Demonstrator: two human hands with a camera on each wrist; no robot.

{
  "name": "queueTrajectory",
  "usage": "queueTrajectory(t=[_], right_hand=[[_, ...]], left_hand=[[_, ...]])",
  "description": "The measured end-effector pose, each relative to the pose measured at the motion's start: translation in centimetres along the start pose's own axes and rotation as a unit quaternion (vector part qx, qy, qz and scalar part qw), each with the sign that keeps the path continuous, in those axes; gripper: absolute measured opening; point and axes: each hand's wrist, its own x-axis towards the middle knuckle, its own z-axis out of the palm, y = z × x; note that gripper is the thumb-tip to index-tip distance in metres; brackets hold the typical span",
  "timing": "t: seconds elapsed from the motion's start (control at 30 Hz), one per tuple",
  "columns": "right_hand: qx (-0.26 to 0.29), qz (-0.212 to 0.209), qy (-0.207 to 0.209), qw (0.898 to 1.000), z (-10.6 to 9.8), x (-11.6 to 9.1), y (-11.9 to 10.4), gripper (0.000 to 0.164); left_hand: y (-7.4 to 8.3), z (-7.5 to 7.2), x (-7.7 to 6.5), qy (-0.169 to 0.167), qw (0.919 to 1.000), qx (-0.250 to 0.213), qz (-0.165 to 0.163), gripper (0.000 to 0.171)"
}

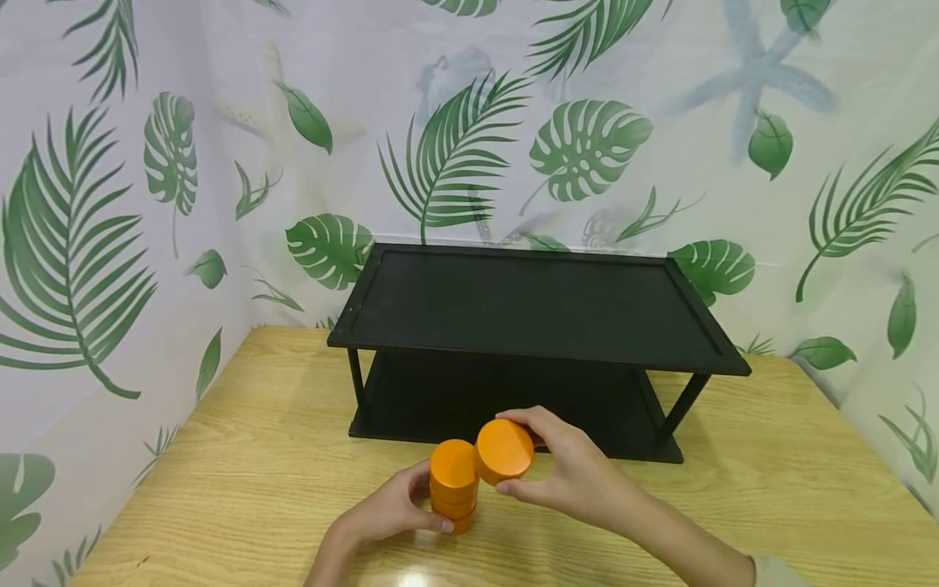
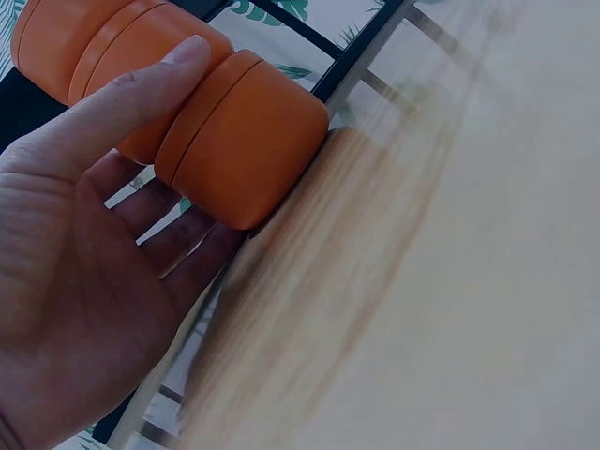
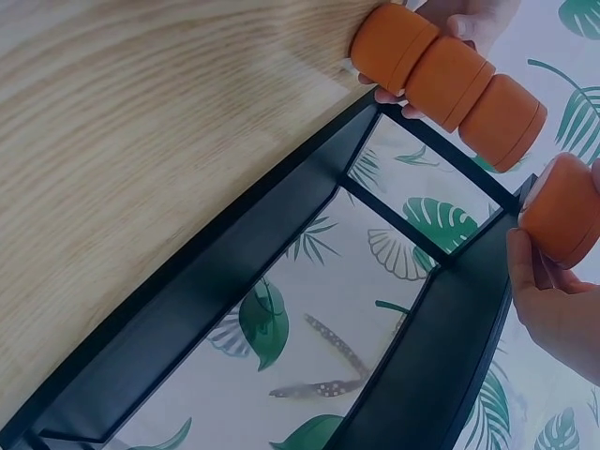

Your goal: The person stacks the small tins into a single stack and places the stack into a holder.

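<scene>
Three round orange lidded jars (image 1: 453, 466) stand stacked on the table, with the lowest jar (image 2: 253, 141) touching the wood. My left hand (image 1: 383, 512) grips the stack from the left, its thumb across the front and its fingers behind; the thumb crosses a middle part of the stack in the left wrist view. Another orange jar (image 1: 506, 447) is pinched in my right hand (image 1: 568, 473) between thumb and fingers. That jar is raised off the table, slightly tilted, close to the right of the stack's top. In the right wrist view, a narrow gap separates it from the top stacked jar (image 3: 503, 122).
Behind the hands stands a black two-tier shelf (image 1: 513, 306), its lower board (image 1: 506, 391) near the jars. The wooden table (image 1: 242, 456) extends to both sides. A leaf-printed cloth (image 1: 455, 147) hangs at the back and left.
</scene>
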Motion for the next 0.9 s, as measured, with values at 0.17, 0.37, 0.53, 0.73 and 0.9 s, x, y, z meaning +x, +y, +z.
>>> queueTrajectory(t=[0.17,0.37,0.53,0.73,0.9], right_hand=[[0.0,0.005,-0.001,1.0,-0.01,0.02,-0.13,0.06],[0.006,0.009,-0.006,1.0,0.0,0.17,-0.32,0.06],[0.007,0.008,-0.006,1.0,0.02,0.37,-0.45,0.06],[0.012,0.005,-0.012,1.0,0.08,0.51,-0.56,0.06],[0.014,0.001,-0.014,1.0,0.13,0.59,-0.6,0.06]], left_hand=[[0.03,0.02,0.03,-0.001,1.0,0.0,0.003,0.064],[0.02,-0.02,0.05,-0.005,1.0,0.0,0.008,0.064],[0.03,-0.07,0.04,-0.008,0.9999,-0.004,0.008,0.064],[0.04,-0.04,0.01,-0.01,0.9999,-0.005,0.008,0.064],[0.05,-0.02,0.01,-0.01,0.9999,-0.007,0.008,0.064]])
